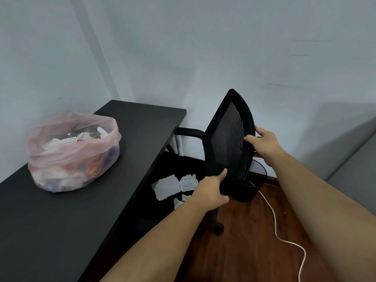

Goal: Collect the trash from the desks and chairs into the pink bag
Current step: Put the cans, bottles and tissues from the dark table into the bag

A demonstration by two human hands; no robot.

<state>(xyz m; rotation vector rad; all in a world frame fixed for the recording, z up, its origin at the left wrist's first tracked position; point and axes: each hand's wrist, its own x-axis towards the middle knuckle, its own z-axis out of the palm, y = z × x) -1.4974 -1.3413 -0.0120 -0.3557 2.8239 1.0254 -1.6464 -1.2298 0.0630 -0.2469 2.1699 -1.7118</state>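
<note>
A pink plastic bag (73,151), open and filled with mixed trash, stands on the black desk (61,216) at the left. A black mesh-backed office chair (230,139) is tucked beside the desk. My left hand (211,192) grips the lower edge of the chair's backrest. My right hand (264,143) grips the backrest's right edge. Several crumpled white tissues (173,186) lie on the chair's seat, partly hidden behind my left hand.
A white cable (276,226) snakes over the brown wooden floor (254,251) at the right. A chair armrest (189,132) juts toward the desk edge. Pale walls close off the corner, and a grey surface (354,176) sits at the far right.
</note>
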